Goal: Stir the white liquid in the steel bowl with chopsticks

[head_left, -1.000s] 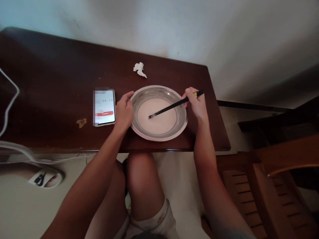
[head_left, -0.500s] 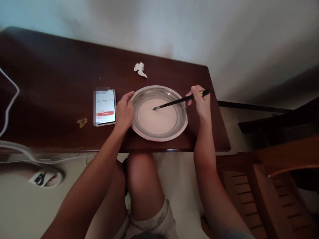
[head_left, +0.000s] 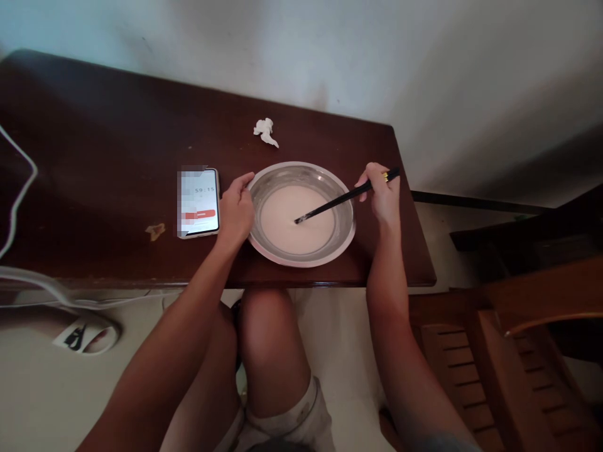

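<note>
Versus a second ago, the tips of the black chopsticks (head_left: 346,196) sit farther right in the whitish liquid (head_left: 296,238); versus half a second ago, they're nearer and slightly right. Right hand (head_left: 384,194) has shifted right from a second ago. Left hand (head_left: 236,210) and metal bowl (head_left: 347,220) look unmoved. Phone (head_left: 202,196) timer reads 59:15, up from 59:13 a second ago.

Right hand: right of the bowl, just off its rim, fingers closed around the upper part of the chopsticks, which slant down to the left over the right rim. Forearm runs up from the near right.

Left hand: at the bowl's left rim, touching, partly curled, thumb side toward the bowl; can't tell whether it grips or just rests. Forearm comes from the near left.

Bowl is near the front edge of the dark table (head_left: 94,157), right part. Phone just left of left hand, crumpled tissue (head_left: 266,132) beyond the bowl.
</note>
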